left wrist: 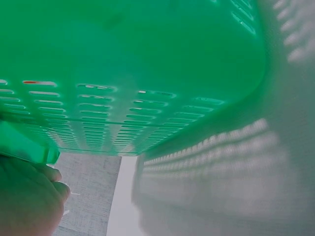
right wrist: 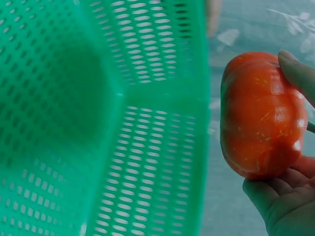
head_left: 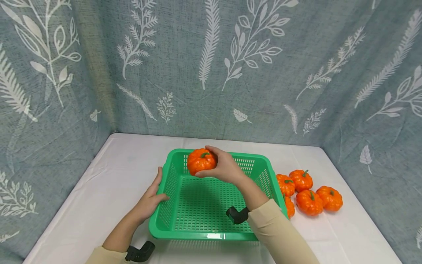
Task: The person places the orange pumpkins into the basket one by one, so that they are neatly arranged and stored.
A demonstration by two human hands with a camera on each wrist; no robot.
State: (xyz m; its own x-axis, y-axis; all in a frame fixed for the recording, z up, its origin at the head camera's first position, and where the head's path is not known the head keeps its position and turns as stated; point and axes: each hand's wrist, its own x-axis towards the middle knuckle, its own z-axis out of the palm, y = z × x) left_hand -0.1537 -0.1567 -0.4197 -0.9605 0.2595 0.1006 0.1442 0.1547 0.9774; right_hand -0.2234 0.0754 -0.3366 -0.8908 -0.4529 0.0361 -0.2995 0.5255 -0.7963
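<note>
My right hand [head_left: 225,165] holds a small orange pumpkin [head_left: 200,162] with a green stem over the far left part of a green plastic basket [head_left: 211,235]. The right wrist view has the pumpkin [right wrist: 263,115] between thumb and fingers, beside the basket's slotted wall [right wrist: 142,167]. At the basket's left side my left hand [head_left: 150,201] grips the rim, thumb over the edge and fingers along the outside. The left wrist view shows this hand [left wrist: 29,196] only in part, under the basket's outer wall [left wrist: 147,54].
Several more orange pumpkins [head_left: 309,202] lie together on the white tablecloth [head_left: 349,238] right of the basket, some partly hidden by its wall. A grey-blue curtain [head_left: 184,73] with white leaf prints stands behind and along both sides of the table.
</note>
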